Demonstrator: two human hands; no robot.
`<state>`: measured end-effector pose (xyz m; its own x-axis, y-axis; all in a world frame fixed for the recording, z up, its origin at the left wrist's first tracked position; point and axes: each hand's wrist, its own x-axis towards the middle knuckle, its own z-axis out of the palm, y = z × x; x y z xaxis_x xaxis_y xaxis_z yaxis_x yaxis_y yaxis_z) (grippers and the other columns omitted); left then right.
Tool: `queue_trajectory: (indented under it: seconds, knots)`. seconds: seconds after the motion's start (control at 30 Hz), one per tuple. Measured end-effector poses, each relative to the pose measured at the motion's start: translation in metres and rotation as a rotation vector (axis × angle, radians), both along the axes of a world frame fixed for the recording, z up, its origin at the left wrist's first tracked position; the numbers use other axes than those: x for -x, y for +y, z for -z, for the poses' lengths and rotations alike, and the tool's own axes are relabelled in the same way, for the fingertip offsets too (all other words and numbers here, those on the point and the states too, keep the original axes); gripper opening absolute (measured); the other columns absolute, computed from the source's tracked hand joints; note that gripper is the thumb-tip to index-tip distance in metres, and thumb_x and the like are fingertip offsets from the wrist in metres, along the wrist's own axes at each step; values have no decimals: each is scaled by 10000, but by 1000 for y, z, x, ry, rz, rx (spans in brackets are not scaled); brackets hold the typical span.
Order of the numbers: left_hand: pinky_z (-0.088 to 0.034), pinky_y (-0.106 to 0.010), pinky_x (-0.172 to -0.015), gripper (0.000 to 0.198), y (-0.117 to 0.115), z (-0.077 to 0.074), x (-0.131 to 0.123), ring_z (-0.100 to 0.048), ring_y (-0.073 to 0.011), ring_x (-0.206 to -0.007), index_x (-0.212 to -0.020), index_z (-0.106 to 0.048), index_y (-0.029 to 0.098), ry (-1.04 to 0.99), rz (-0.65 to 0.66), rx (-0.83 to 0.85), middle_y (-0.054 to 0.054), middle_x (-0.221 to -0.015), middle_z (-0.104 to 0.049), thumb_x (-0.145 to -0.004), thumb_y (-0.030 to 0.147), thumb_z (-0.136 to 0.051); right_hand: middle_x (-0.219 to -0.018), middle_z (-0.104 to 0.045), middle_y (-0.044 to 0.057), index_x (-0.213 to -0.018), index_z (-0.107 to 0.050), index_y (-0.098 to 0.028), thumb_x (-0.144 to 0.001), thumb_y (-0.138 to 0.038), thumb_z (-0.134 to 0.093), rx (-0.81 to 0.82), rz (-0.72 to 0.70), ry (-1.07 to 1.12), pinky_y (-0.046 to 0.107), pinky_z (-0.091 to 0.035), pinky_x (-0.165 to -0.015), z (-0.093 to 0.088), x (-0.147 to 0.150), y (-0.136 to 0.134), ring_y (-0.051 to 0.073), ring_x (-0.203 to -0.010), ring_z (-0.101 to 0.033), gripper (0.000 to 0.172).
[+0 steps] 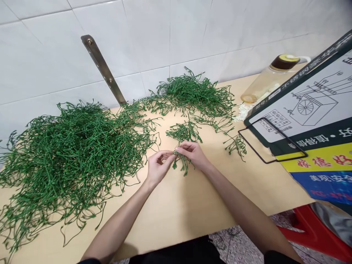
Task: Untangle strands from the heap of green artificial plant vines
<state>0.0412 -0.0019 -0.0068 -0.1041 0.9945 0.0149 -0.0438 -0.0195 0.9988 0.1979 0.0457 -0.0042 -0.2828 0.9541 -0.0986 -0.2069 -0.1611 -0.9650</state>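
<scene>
At the middle of the table, my left hand and my right hand meet over a small bunch of thin green artificial stems. Thumb and forefinger of each hand are pinched together on the stems, whose knobbly tips hang out below the right fingers. Just beyond my fingertips lies another small bunch of stems. To the left spreads a large tangled heap of the same stems. A second heap rests at the back against the wall. How the pinched stems join is too small to make out.
On the right stands a printed cardboard box with a black wire frame before it. Behind it leans a clear bottle beside white scraps. A metal bracket rises along the tiled wall. A red stool is below the table's right edge.
</scene>
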Motion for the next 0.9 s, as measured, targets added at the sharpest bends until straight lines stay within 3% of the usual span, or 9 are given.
queue_trajectory:
  seconds: [0.17,0.43,0.63,0.9]
  knots:
    - [-455,-214,-528,345,3,-4,5,-529,-80,-524,-720,-687,141,-126,3,92,4,-604,-636,-658,453,-821,-659,-664,-10,-705,-723,-199,-608,-463,-849,46,-71,41,260,-496,-632,-3,-2,0,123,-622,-595,309]
    - [-474,-206,-549,405,3,-8,8,-554,-83,-565,-752,-660,154,-154,16,77,1,-639,-637,-644,508,-824,-704,-663,-6,-776,-755,-191,-620,-391,-854,-37,-139,-6,289,-489,-690,1,0,-3,131,-675,-580,273]
    - [-485,-214,-584,366,3,-8,8,-568,-89,-592,-763,-659,163,-149,27,71,-2,-661,-650,-668,478,-820,-761,-686,16,-751,-727,-187,-641,-396,-839,-69,-130,-7,315,-513,-767,4,2,-3,156,-755,-621,262]
    - [-477,-213,-605,349,1,-9,10,-577,-92,-612,-867,-667,169,-116,98,74,12,-662,-640,-698,440,-810,-680,-666,3,-704,-715,-194,-611,-389,-844,-38,-76,-39,306,-521,-687,6,2,-3,147,-660,-610,252]
